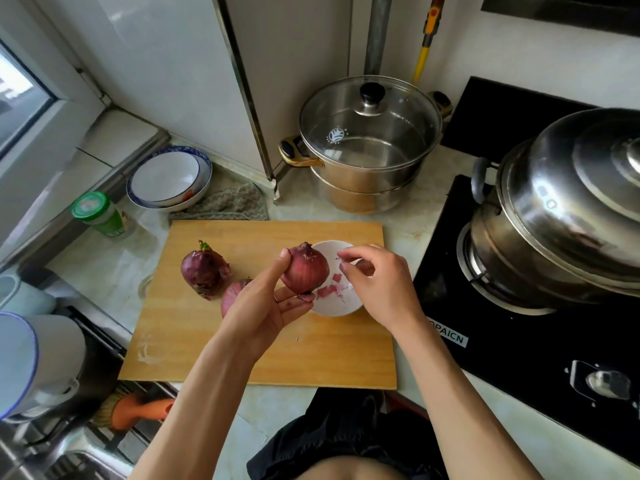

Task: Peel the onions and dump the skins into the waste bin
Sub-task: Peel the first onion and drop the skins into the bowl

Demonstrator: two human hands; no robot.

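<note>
My left hand (266,306) holds a red onion (306,271) up above the wooden cutting board (263,348), thumb on its left side, fingers under it. My right hand (377,282) hovers over a small white bowl (337,308), its fingertips pinched on a tiny scrap of skin. Purple skin pieces (330,289) lie in that bowl. A dark unpeeled onion (204,271) with a green sprout stands on the board to the left. Another onion (233,294) lies partly hidden behind my left hand. No waste bin is in view.
A lidded steel steamer pot (367,143) stands behind the board. A black gas hob (519,341) with a big domed steel pot (568,209) fills the right. Stacked bowls (169,178), a cloth (228,202) and a green-capped jar (98,213) sit back left; a sink (52,452) is lower left.
</note>
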